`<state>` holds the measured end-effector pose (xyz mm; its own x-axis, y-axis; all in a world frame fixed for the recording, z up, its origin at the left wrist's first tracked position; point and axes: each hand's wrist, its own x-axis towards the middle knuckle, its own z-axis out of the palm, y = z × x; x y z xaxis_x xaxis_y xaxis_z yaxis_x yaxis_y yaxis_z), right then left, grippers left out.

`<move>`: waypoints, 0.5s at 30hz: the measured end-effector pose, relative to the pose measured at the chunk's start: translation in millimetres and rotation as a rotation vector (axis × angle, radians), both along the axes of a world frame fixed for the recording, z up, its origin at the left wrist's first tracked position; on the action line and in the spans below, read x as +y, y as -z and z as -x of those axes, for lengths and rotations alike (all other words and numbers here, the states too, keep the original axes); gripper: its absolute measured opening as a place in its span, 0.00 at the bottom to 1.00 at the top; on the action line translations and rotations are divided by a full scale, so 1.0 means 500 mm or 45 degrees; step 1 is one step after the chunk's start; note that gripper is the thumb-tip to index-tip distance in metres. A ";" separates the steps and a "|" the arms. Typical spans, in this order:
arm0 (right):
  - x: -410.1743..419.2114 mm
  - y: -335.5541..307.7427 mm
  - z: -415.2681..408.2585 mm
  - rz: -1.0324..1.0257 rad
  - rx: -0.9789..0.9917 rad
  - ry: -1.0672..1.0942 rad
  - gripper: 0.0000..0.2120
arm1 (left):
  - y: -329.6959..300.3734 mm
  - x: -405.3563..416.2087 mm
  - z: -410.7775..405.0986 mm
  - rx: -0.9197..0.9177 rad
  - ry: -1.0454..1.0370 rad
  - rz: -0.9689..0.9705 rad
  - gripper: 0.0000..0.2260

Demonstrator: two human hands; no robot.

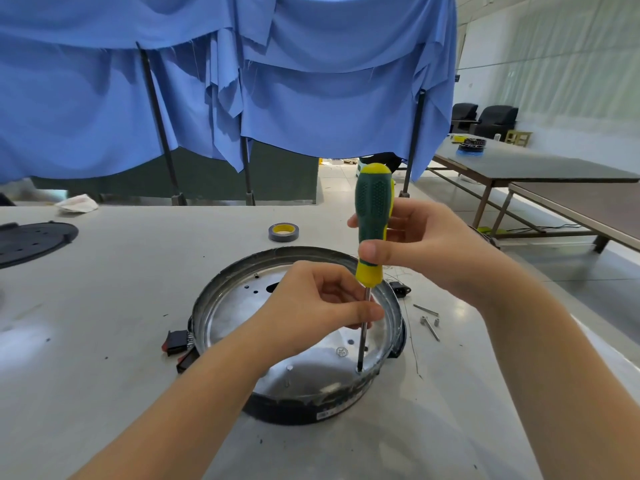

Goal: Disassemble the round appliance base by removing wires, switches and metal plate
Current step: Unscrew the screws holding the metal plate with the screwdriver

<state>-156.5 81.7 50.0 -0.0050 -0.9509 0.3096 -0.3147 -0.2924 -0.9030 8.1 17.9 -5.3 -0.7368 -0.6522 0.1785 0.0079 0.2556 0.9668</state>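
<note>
The round appliance base [221, 289] lies on the grey table in front of me, its shiny metal plate [242, 320] facing up inside the dark rim. A green and yellow screwdriver [374, 216] stands upright, its tip down on the plate near the front right rim. My right hand [426, 244] grips the handle. My left hand [322, 306] pinches the thin steel shaft between thumb and fingers. Black and red switches [178, 342] hang outside the base's left rim. A small black part [400, 289] sits just beyond the right rim.
Loose screws and pins [429, 320] lie on the table right of the base. A roll of tape [284, 232] sits behind it. A black round cover [31, 240] rests at the far left. Blue cloth hangs behind the table; other tables stand to the right.
</note>
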 end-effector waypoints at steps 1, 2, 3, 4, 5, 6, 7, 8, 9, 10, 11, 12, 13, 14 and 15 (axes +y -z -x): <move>0.002 0.000 0.002 0.012 -0.020 0.000 0.19 | 0.000 0.001 0.001 0.001 -0.004 0.002 0.06; 0.004 -0.001 0.006 0.017 -0.043 -0.012 0.19 | -0.001 0.001 0.001 0.001 -0.005 0.000 0.07; 0.007 -0.003 0.008 0.014 -0.065 -0.039 0.20 | -0.001 0.001 0.001 -0.001 -0.004 -0.005 0.07; 0.009 -0.004 0.010 0.005 -0.083 -0.075 0.19 | -0.002 0.002 0.001 -0.004 0.002 -0.012 0.06; 0.011 -0.004 0.012 -0.008 -0.094 -0.115 0.19 | -0.002 0.002 0.001 -0.007 0.015 -0.024 0.05; 0.013 -0.005 0.013 -0.025 -0.099 -0.151 0.19 | -0.003 0.001 0.000 -0.011 0.030 -0.040 0.03; 0.014 -0.005 0.014 -0.043 -0.103 -0.181 0.19 | -0.004 0.000 -0.001 -0.015 0.046 -0.055 0.02; 0.014 -0.005 0.015 -0.061 -0.108 -0.201 0.19 | -0.005 0.000 -0.004 -0.017 0.065 -0.069 0.02; 0.015 -0.005 0.017 -0.078 -0.118 -0.213 0.19 | -0.006 0.000 -0.005 -0.015 0.087 -0.092 0.03; 0.015 -0.006 0.019 -0.093 -0.128 -0.221 0.20 | -0.007 0.000 -0.007 -0.010 0.107 -0.126 0.04; 0.015 -0.006 0.021 -0.107 -0.138 -0.229 0.20 | -0.007 0.000 -0.009 -0.009 0.119 -0.157 0.04; 0.015 -0.007 0.021 -0.121 -0.141 -0.233 0.20 | -0.007 -0.001 -0.009 -0.011 0.121 -0.176 0.05; 0.015 -0.008 0.021 -0.132 -0.132 -0.232 0.21 | -0.007 -0.001 -0.009 -0.013 0.115 -0.181 0.04; 0.014 -0.008 0.020 -0.140 -0.109 -0.220 0.21 | -0.006 -0.001 -0.008 -0.014 0.105 -0.173 0.04; 0.013 -0.008 0.017 -0.141 -0.071 -0.189 0.21 | -0.004 -0.002 -0.006 -0.015 0.090 -0.156 0.04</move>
<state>-165.1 88.1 53.9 0.1239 -0.9706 0.2063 -0.2241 -0.2299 -0.9471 11.3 17.1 -3.1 -0.7832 -0.6150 0.0919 0.0104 0.1349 0.9908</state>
